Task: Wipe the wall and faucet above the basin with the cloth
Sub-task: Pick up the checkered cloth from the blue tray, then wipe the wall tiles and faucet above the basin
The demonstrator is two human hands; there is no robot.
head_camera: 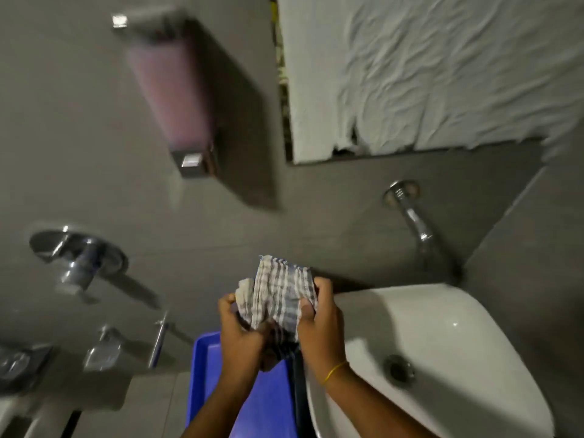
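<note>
Checked cloth [278,295] bunched between left hand [241,335] and right hand [319,324], fingers of both curled tight around it, forearms raised.

Two bare forearms come up from the bottom edge of the view, with no sleeves showing on either. The left hand [241,335] wears nothing at all: no ring, watch or glove. The right hand [320,327] is just as bare, but a thin yellow thread band [335,371] circles its wrist, lying slightly slanted.
</note>
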